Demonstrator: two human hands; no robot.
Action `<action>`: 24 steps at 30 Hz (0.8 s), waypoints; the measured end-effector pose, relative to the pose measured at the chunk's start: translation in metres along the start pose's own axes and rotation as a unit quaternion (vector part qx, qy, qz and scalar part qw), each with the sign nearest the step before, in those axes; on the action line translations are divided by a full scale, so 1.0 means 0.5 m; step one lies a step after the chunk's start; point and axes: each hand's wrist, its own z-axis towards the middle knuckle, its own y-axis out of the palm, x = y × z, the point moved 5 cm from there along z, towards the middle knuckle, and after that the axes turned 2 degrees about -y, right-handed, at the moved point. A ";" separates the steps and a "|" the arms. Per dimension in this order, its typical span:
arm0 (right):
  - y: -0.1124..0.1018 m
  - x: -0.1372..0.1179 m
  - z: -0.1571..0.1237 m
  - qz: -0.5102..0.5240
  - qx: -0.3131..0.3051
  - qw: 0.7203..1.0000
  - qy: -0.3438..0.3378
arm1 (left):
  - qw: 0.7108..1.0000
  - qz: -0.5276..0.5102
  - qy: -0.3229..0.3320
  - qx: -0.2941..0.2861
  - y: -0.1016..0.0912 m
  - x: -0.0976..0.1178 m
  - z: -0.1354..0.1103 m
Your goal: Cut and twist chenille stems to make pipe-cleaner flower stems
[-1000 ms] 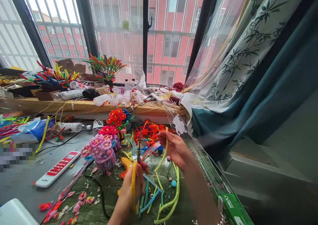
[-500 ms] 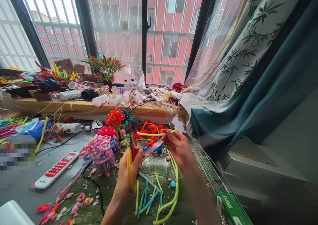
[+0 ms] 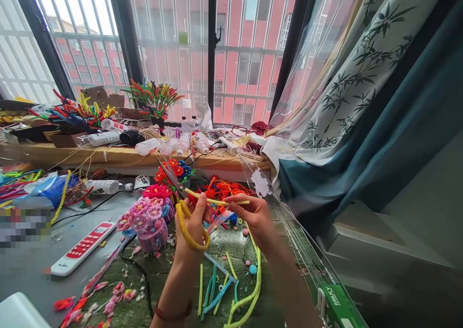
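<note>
My left hand (image 3: pixel 191 222) is closed around scissors with yellow handles (image 3: pixel 183 229); their blades stick up and to the left, slightly parted. A short yellow pipe cleaner (image 3: pixel 217 201) runs between my hands. The thumb and fingers of my right hand (image 3: pixel 255 217) pinch it near its right end, while its left part touches the left thumb; whether that thumb grips it I cannot tell. Beneath my hands lie long yellow-green pipe cleaners (image 3: pixel 257 280) and short teal pieces (image 3: pixel 210 287). A clear plastic strip (image 3: pixel 220 219) lies behind the hands.
Pots of fuzzy pink flowers (image 3: pixel 144 214) and red flowers (image 3: pixel 169 171) stand at left. A heap of red pipe cleaners (image 3: pixel 227 188) lies behind. A white remote (image 3: pixel 83 248), a black cable (image 3: pixel 146 275) and a green box (image 3: pixel 340 304) flank the work area. Bottles (image 3: pixel 148 146) crowd the sill.
The scissors have tilted left, away from the pipe cleaner. My left hand has turned and come to the pipe cleaner's left part, which has shifted left and down with my right hand.
</note>
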 end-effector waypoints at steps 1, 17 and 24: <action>-0.001 0.001 0.000 0.006 0.006 1.000 -0.003 | 1.000 -0.009 0.003 0.002 0.003 0.002 0.001; -0.036 0.015 0.005 0.057 0.191 0.979 -0.040 | 0.996 0.013 0.047 -0.080 0.017 0.039 0.057; -0.063 0.027 0.006 0.097 0.277 0.955 -0.043 | 0.997 -0.042 0.041 -0.041 -0.009 0.041 0.082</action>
